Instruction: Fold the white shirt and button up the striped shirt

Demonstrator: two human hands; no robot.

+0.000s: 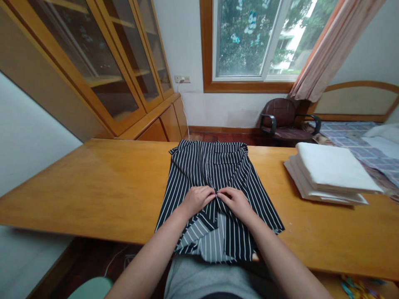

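Note:
A black shirt with white stripes (187, 172) lies spread on the wooden table, its hem toward me and hanging at the near edge. Along its front opening, my left hand (198, 199) pinches one edge of the placket. My right hand (234, 202) pinches the facing edge, and the fingertips of both hands nearly meet there. Whatever small part sits between the fingertips is hidden. Below the hands the front panels fall apart, showing the grey inner side of the cloth and a button (215, 219) on the left panel.
A stack of folded white cloth or packets (336, 168) sits on the right of the table (93, 187). Behind the table are a glass-door cabinet (115, 62), a brown armchair (280, 118) and a bed (349, 133). A pale green stool (92, 288) stands at lower left.

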